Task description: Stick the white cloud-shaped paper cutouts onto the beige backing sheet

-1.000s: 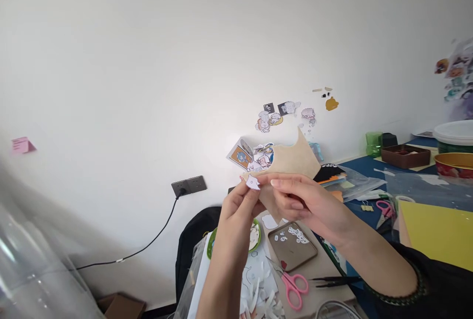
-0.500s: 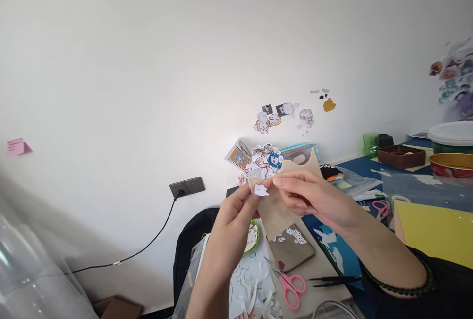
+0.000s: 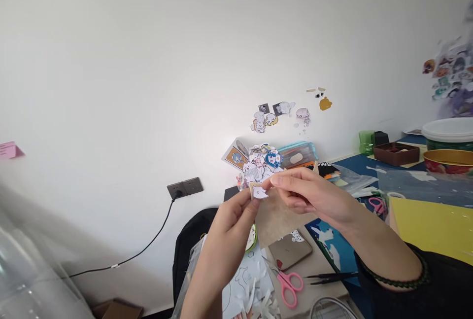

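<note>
Between the thumb and fingers of my left hand (image 3: 231,225) is a small white paper cutout (image 3: 259,192) with a jagged right edge and a tiny drawn circle. It lies against a corner of a tan sheet (image 3: 277,218), which hangs tilted below and behind both hands. My right hand (image 3: 305,191) pinches at the sheet's upper part, its fingertips close beside the cutout. Part of the sheet is hidden behind the right hand's fingers. Under the hands lie pink-handled scissors (image 3: 289,284) and a brown notebook (image 3: 291,250) with paper bits on it.
Black tweezers (image 3: 330,277) rest right of the scissors. Paper scraps (image 3: 258,299) are heaped at the front. Character cutouts (image 3: 258,161) and a clear pouch (image 3: 299,154) stand by the wall. A yellow sheet (image 3: 432,228), a brown box (image 3: 396,153) and a red tin (image 3: 449,162) occupy the right side.
The tan sheet has tipped, its upper edge now lower and mostly behind my right hand. The cutout sits closer against the sheet's corner. The whole view has shifted slightly.
</note>
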`<state>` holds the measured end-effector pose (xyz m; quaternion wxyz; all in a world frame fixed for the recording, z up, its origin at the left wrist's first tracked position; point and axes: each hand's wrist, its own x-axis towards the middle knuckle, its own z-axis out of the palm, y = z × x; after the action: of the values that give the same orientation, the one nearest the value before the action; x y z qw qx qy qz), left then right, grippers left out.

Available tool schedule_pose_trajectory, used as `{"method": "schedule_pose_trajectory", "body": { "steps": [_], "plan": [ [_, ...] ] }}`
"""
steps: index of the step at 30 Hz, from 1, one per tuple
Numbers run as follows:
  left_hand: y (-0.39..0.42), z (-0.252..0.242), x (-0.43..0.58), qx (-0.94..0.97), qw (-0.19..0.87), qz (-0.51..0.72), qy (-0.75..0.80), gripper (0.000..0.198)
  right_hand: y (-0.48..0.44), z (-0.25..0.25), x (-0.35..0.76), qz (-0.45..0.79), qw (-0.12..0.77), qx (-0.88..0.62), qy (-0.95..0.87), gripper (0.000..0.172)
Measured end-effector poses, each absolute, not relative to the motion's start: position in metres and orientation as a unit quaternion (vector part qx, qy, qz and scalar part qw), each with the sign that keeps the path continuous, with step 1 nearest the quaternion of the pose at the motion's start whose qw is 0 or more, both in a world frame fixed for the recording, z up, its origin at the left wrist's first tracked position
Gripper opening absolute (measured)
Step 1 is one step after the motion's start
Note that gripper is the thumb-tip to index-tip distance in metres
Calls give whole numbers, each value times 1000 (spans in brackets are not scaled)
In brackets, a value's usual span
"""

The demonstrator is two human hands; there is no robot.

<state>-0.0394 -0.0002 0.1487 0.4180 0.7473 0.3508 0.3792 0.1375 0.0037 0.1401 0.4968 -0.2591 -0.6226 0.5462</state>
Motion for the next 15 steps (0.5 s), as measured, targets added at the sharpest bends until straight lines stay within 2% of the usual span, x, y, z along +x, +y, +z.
{"method": "schedule_pose_trajectory", "body": {
  "steps": [7,15],
  "plan": [
    [2,149,-40,733,463,367,338,32,4,140,138,549,496,-252,-624,28],
    [3,149,-39,736,462,368,330,32,3,141,138,540,494,-262,-629,29]
  ]
}}
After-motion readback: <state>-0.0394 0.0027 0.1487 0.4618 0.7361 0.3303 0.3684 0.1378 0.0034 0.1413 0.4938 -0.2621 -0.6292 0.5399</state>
